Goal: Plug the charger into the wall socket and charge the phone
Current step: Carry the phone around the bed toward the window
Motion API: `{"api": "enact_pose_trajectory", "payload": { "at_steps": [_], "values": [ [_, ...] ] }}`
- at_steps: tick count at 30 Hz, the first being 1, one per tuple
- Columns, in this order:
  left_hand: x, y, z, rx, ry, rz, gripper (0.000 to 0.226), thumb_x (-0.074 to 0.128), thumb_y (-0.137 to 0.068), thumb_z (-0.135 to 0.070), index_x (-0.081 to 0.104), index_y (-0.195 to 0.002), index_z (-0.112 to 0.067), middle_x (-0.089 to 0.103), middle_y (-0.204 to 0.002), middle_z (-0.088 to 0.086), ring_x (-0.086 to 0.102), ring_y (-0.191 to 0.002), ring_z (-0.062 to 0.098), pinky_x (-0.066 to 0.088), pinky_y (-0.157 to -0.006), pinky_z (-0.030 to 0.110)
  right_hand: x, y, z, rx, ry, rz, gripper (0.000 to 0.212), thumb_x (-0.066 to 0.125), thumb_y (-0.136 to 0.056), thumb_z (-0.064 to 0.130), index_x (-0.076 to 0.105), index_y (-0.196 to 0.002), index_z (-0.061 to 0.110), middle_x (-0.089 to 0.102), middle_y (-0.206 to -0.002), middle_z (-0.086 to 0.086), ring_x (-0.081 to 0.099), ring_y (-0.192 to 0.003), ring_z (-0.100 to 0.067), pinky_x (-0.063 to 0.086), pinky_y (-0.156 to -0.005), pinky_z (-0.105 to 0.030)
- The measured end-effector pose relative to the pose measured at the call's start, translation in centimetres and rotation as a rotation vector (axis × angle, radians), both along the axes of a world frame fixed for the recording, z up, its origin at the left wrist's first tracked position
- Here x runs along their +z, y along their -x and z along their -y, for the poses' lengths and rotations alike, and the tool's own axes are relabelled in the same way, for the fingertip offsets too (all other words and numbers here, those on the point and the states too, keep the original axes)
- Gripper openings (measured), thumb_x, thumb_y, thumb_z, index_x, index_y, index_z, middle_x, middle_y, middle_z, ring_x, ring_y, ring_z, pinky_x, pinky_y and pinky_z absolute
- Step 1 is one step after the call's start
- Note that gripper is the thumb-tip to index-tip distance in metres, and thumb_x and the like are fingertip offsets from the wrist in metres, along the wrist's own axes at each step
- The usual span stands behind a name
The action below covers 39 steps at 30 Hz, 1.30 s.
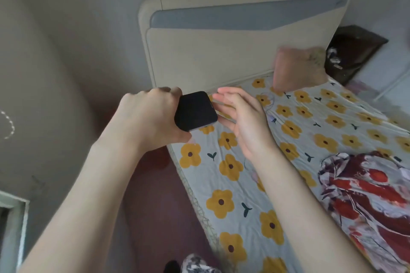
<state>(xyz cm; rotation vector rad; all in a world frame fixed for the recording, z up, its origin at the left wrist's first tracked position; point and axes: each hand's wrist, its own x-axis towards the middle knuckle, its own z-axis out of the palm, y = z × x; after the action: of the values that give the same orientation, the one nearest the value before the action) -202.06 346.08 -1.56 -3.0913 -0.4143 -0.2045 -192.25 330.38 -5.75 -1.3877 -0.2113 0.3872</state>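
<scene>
My left hand (148, 115) grips a black phone (195, 111) by its lower end, holding it above the bed's near corner with the dark screen facing up. Just right of the phone, my right hand (241, 119) is spread with the palm turned toward the phone's edge, fingers apart and holding nothing. I cannot make out a charger plug or a wall socket. A thin pale cable (269, 104) seems to lie on the sheet behind my right hand, too faint to be sure.
A bed with a flower-print sheet (310, 139) fills the right side, under a cream and blue headboard (233, 35). A pink pillow (297, 68) and a red patterned blanket (366, 195) lie on it. A dark nightstand (352, 51) stands far right. Dark red floor (159, 195) lies by the grey wall (66, 51).
</scene>
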Motion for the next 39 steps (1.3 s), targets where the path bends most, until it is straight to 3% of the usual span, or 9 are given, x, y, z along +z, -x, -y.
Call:
{"api": "enact_pose_trajectory", "payload": {
  "at_steps": [15, 19, 23, 27, 35, 39],
  "values": [
    [-0.9, -18.2, -6.8, -0.303, 0.094, -0.108, 0.058, 0.072, -0.06, -0.059, 0.055, -0.105, -0.025, 0.061, -0.092, -0.008, 0.054, -0.077, 0.022, 0.037, -0.062, 0.032, -1.0, -14.4, -5.3, -0.286, -0.03, -0.052, 0.021, 0.051, -0.098, 0.015, 0.069, -0.107, 0.012, 0.075, -0.109, -0.005, 0.074, -0.098, -0.016, 0.054, -0.098, -0.046],
    [-0.6, -23.9, -9.0, -0.343, 0.084, -0.116, 0.055, 0.07, -0.061, -0.059, 0.054, -0.103, -0.027, 0.059, -0.091, -0.01, 0.058, -0.082, 0.022, 0.04, -0.064, 0.032, -0.8, -19.9, -6.9, -0.317, -0.048, -0.051, 0.021, 0.05, -0.099, 0.016, 0.069, -0.106, 0.014, 0.076, -0.107, -0.002, 0.074, -0.097, -0.012, 0.055, -0.094, -0.039],
    [-0.5, -28.6, -11.4, -0.384, 0.104, -0.097, 0.054, 0.068, -0.058, -0.061, 0.053, -0.099, -0.03, 0.059, -0.088, -0.012, 0.058, -0.079, 0.021, 0.033, -0.058, 0.031, -0.4, -24.1, -7.8, -0.392, -0.025, -0.055, 0.022, 0.049, -0.098, 0.016, 0.071, -0.099, 0.019, 0.076, -0.105, -0.002, 0.075, -0.096, -0.012, 0.056, -0.088, -0.033],
    [-1.2, -33.2, -13.2, -0.443, 0.128, -0.087, 0.051, 0.066, -0.057, -0.062, 0.053, -0.096, -0.032, 0.06, -0.085, -0.012, 0.059, -0.076, 0.019, 0.03, -0.053, 0.028, -0.5, -26.9, -8.2, -0.467, -0.02, -0.086, 0.016, 0.056, -0.097, 0.018, 0.071, -0.092, 0.021, 0.078, -0.1, -0.001, 0.075, -0.095, -0.015, 0.056, -0.091, -0.037],
    [-3.1, -43.2, -16.9, -0.624, 0.112, -0.121, 0.052, 0.069, -0.056, -0.062, 0.052, -0.097, -0.034, 0.057, -0.082, -0.013, 0.053, -0.068, 0.01, 0.023, -0.049, 0.021, -0.8, -32.5, -11.6, -0.693, 0.061, -0.1, 0.021, 0.05, -0.098, 0.016, 0.069, -0.105, 0.015, 0.075, -0.112, -0.008, 0.072, -0.103, -0.023, 0.055, -0.092, -0.037],
    [-3.9, -48.0, -18.8, -0.739, 0.128, -0.187, 0.051, 0.071, -0.058, -0.056, 0.053, -0.099, -0.031, 0.057, -0.083, -0.012, 0.058, -0.073, 0.01, 0.029, -0.051, 0.022, -1.0, -34.9, -13.1, -0.805, 0.048, -0.098, 0.022, 0.05, -0.098, 0.017, 0.07, -0.105, 0.015, 0.076, -0.108, -0.006, 0.074, -0.098, -0.019, 0.056, -0.089, -0.035]
  ]
}}
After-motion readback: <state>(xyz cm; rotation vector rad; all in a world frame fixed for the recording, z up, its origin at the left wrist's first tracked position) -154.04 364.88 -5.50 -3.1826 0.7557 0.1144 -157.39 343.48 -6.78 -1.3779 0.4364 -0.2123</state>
